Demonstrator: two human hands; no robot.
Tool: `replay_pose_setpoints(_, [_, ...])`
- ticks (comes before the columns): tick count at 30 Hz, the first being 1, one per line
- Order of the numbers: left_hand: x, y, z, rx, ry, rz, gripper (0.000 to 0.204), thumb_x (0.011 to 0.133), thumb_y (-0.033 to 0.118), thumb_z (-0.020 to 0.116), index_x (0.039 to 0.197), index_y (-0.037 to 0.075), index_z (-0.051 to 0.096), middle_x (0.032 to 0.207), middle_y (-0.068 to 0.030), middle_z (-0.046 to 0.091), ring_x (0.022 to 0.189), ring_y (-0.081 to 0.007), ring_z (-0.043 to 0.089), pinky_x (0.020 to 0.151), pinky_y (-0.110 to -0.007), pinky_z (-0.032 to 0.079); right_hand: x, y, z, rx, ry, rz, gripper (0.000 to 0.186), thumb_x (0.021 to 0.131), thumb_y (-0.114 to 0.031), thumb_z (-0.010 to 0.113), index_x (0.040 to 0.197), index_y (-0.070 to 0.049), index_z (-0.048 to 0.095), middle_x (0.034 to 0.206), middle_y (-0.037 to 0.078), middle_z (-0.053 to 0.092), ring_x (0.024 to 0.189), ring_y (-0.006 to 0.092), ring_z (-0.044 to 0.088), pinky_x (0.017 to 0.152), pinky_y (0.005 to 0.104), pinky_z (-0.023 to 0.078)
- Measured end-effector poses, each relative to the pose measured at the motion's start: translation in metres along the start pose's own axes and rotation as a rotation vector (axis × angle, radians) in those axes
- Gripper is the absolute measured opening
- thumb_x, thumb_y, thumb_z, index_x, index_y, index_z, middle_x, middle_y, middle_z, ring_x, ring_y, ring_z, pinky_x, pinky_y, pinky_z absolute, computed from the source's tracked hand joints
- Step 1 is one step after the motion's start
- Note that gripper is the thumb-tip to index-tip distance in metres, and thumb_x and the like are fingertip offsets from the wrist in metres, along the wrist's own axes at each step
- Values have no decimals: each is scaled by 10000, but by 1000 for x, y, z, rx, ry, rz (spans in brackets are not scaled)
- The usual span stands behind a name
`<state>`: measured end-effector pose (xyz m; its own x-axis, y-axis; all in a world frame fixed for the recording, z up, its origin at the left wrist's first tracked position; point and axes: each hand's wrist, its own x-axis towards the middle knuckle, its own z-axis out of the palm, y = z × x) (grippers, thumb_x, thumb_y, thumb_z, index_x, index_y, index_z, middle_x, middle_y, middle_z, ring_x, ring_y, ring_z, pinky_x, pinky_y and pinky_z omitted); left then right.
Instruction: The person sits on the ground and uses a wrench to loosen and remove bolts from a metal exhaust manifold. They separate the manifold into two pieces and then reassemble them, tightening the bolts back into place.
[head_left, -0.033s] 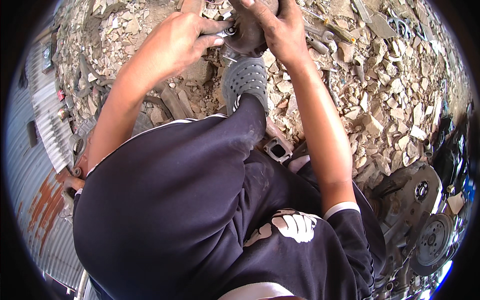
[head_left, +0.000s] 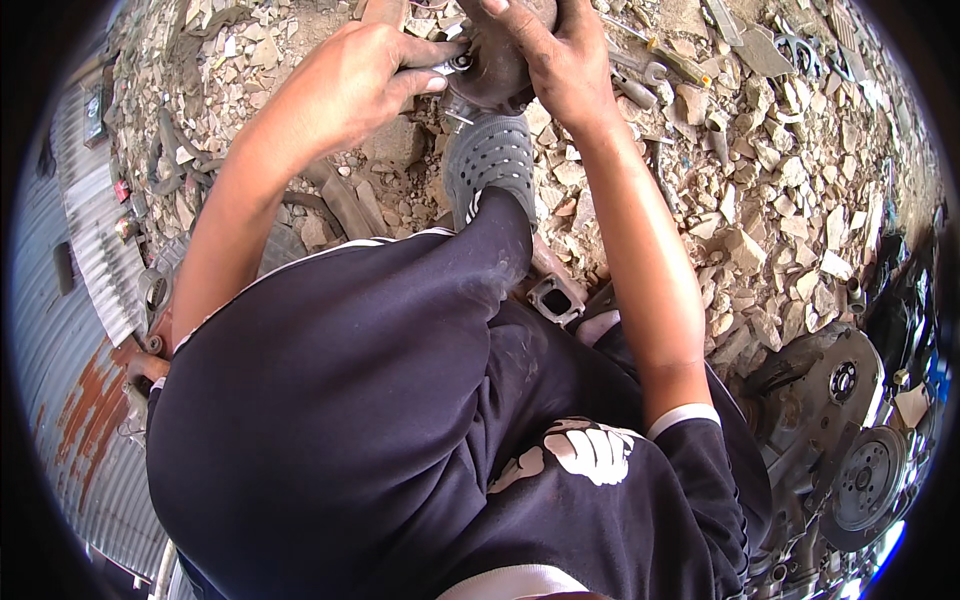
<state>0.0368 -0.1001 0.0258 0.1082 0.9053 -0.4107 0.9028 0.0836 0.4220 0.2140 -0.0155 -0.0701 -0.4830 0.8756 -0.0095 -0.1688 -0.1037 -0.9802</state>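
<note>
At the top edge of the head view, my right hand (head_left: 575,75) grips a round, brown, dirty metal part (head_left: 497,70), thumb lying across its upper side. The part's far end is cut off by the picture's edge. From the left, my left hand (head_left: 365,85) is closed, its fingertips pinching a small shiny wrench (head_left: 455,64) whose ring-like end rests against the part's side. Most of that wrench is hidden by the fingers. Just below the part, a thin bolt-like pin (head_left: 459,118) sticks out above my grey perforated clog (head_left: 490,160).
Broken stones (head_left: 760,230) cover the ground. Loose tools, among them an open-ended wrench (head_left: 655,73), lie to the right. A square-ended metal pipe (head_left: 555,298) is by my leg. An engine block with a pulley (head_left: 865,480) stands lower right; corrugated sheets (head_left: 60,300) lie left.
</note>
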Motion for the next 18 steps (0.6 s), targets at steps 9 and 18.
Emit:
replay_pose_setpoints(9, [19,-5,-25,-202,-276,-3,377,920,196,686,1262,37,698,1109,-202,739,1021,-320,714,927,-401,520,6,11,0,111,-42,-28,732,911,-336,761,1445,45,437,1362,210,559,1273,263,537,1096,389,417])
replay_pose_setpoints(18, [-13,-2,-22,-250,-178,-2,443,925,176,657,1348,46,637,921,-127,703,746,-195,653,737,-348,532,-3,-1,-5,-14,-46,77,741,910,-356,763,1434,56,439,1364,221,563,1272,275,542,1090,401,423])
